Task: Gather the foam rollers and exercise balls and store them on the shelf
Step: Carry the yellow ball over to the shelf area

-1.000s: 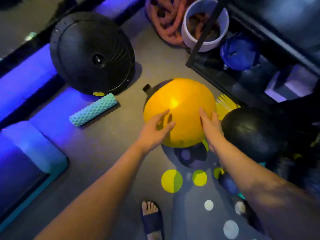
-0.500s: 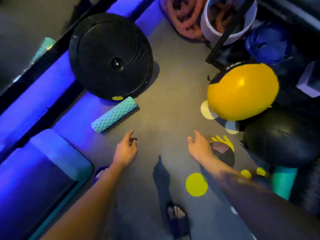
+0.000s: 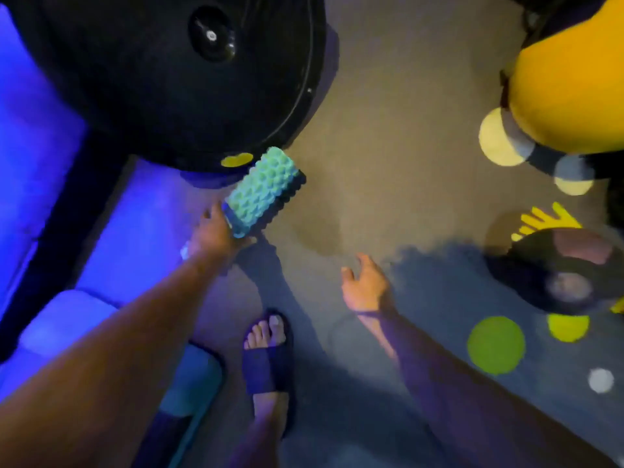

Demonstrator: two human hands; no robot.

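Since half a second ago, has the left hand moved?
Yes. The left hand reached forward to the teal foam roller beside the black disc and grips its end.

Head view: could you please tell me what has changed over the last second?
The yellow ball was let go and now rests at the right. The left hand reached leftward and grips the near end of the teal foam roller. The right hand drew back, open above the floor. The black disc stayed put.
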